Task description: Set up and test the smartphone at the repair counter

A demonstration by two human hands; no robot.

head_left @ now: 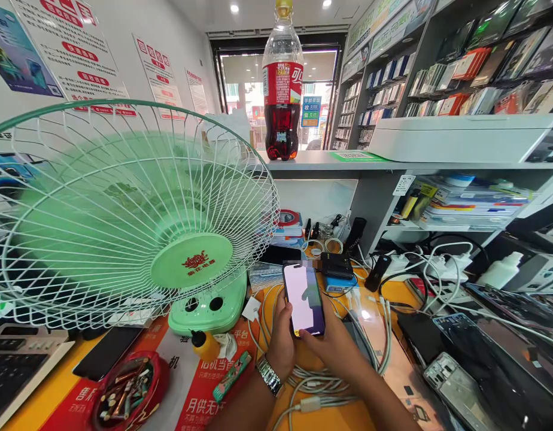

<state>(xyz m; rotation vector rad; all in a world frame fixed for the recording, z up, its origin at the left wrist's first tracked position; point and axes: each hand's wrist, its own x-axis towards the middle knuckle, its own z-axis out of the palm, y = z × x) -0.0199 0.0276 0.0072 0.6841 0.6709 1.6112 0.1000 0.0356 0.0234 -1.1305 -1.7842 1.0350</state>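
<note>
Two bare hands hold one phone [301, 302] up over the desk [348, 416]. The left hand [280, 335] is wrapped around the phone's left side, with its thumb along the edge. The right hand [328, 335] grasps the lower right corner, and its thumb lies at the bottom of the screen, near a small yellow spot. The fingers behind the phone are hidden, so I cannot tell just how they sit. The phone is tilted up and its screen is lit, mostly pale pink with a dark patch, but I can't read any words on it. I think the step in hand is looking at the screen and touching it with the right thumb. The next touch would call for a steady left hand and a light thumb. A shiny watch [269, 376] goes around the left wrist. Under the arms lie pale looped cables [321, 383]. Just past the phone, a black thing sits on a blue box [342, 284]. To the left are a yellow bottle [207, 346], a red bowl [163, 372] full of little stubs, and a big green fan [191, 260]. To the right lies an open metal phone frame [451, 377]. Farther off, a cola bottle [283, 84] stands upright on a shelf [312, 160].
</note>
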